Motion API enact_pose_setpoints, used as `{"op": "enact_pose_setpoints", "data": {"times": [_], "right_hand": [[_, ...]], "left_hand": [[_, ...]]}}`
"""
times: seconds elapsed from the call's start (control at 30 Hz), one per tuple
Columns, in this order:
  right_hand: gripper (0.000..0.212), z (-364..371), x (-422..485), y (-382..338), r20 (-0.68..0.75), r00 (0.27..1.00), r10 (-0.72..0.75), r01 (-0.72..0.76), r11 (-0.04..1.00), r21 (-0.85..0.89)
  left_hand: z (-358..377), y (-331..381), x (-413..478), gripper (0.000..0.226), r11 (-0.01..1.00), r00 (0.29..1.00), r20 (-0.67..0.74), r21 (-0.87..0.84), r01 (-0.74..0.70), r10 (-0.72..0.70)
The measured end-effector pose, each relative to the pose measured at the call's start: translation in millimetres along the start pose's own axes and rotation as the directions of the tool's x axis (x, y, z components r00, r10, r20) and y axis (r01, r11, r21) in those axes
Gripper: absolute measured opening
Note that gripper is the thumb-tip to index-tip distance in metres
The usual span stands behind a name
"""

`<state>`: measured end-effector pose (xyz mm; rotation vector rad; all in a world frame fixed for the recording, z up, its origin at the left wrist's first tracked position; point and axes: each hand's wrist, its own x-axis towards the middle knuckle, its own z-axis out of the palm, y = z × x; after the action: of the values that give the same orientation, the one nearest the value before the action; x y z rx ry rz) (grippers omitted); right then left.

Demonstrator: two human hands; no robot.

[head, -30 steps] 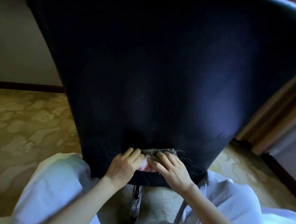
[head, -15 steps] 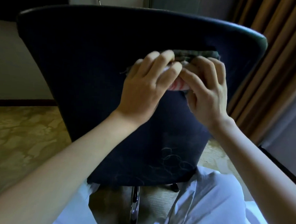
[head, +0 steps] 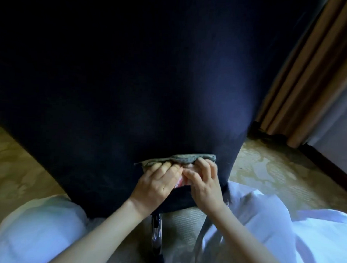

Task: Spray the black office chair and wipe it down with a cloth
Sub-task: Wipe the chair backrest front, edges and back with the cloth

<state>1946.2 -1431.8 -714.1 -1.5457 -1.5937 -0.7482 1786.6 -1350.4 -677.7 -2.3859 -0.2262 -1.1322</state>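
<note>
From my end, the black office chair (head: 150, 81) fills most of the view, back side facing me. Low on that back, near its bottom edge, both hands hold the grey-green cloth (head: 179, 158) against the fabric. The left hand (head: 157, 184) has its fingers curled over the cloth's left part, and the right hand (head: 204, 183) grips the right part with bent fingers. A chrome post (head: 156, 235) sits below the back, and a curtain (head: 312, 77) hangs to its right.

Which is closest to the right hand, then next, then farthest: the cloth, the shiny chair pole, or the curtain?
1. The cloth: gripped by the right hand, low on the chair.
2. The pole: below the hand, to its left.
3. The curtain: far off, upper right.
</note>
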Motion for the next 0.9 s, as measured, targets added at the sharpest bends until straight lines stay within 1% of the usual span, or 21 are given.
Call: {"op": "enact_pose_setpoints", "data": {"times": [0.03, 0.1, 0.2, 0.3, 0.37, 0.47, 0.53, 0.67, 0.73, 0.8, 0.9], "right_hand": [[0.019, 8, -16, 0, 0.031, 0.999, 0.012, -0.012, 1.000, 0.007], [0.016, 20, -38, 3, 0.075, 0.997, 0.011, -0.011, 1.000, 0.007], [0.016, 23, -46, 6, 0.103, 0.994, -0.019, 0.022, 0.999, -0.027], [0.016, 13, -41, 7, 0.121, 0.989, -0.082, 0.085, 0.996, -0.023], [0.015, 5, -28, 9, 0.100, 0.992, -0.074, 0.076, 0.997, -0.012], [0.018, -23, 6, 19, -0.025, 1.000, -0.011, 0.011, 1.000, 0.007], [0.018, -55, 37, 31, -0.090, 0.996, -0.014, 0.017, 0.999, 0.031], [0.036, -125, 110, 58, -0.174, 0.984, -0.038, 0.037, 0.999, -0.008], [0.034, -149, 139, 69, -0.205, 0.978, -0.035, 0.030, 0.999, -0.025], [0.031, -158, 155, 74, -0.231, 0.973, -0.029, 0.025, 0.999, -0.022], [0.032, -140, 145, 72, -0.279, 0.960, 0.030, -0.027, 1.000, 0.015]], "left_hand": [[8, 6, -12, 0.030, 1.000, 1.000, 0.029, 0.005, -0.013, 0.013], [20, 14, -32, 0.027, 1.000, 0.997, 0.079, 0.016, -0.020, 0.019], [26, 21, -44, 0.030, 0.999, 0.991, 0.135, 0.035, -0.009, 0.004], [19, 20, -35, 0.027, 1.000, 0.986, 0.166, 0.008, -0.030, 0.029], [11, 16, -16, 0.023, 0.999, 0.986, 0.161, -0.011, -0.035, 0.036], [-1, 15, 32, 0.022, 0.999, 0.996, 0.076, 0.002, -0.036, 0.036], [-11, 16, 76, 0.024, 0.999, 0.999, -0.009, 0.005, -0.033, 0.033], [-42, 13, 170, 0.037, 1.000, 0.987, -0.160, 0.002, -0.025, 0.025], [-58, 9, 209, 0.042, 1.000, 0.976, -0.217, 0.016, -0.026, 0.029], [-64, 7, 230, 0.040, 0.999, 0.968, -0.247, 0.045, -0.031, 0.041], [-50, 7, 221, 0.025, 0.993, 0.962, -0.260, 0.101, -0.060, 0.085]]}}
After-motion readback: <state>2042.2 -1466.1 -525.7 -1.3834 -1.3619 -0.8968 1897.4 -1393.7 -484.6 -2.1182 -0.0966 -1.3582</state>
